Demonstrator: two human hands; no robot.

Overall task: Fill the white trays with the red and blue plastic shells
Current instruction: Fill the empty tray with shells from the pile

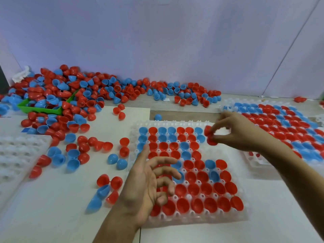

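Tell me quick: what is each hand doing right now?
Left hand: open, fingers loosely spread above the white tray, holding nothing.
Right hand: pinching red plastic shells at the tray's far right edge.

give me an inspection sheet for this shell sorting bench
surface: pale flat table with white sheets.
job's things: white plastic tray in front, partly filled; second white tray at right, mostly filled; empty white tray at left; heap of red and blue plastic shells.
clutter: green plastic bin under the heap; loose shells.
grippers: left hand open over the front tray; right hand pinches red shells.
cables: nothing seen.
surroundings: plain pale wall.
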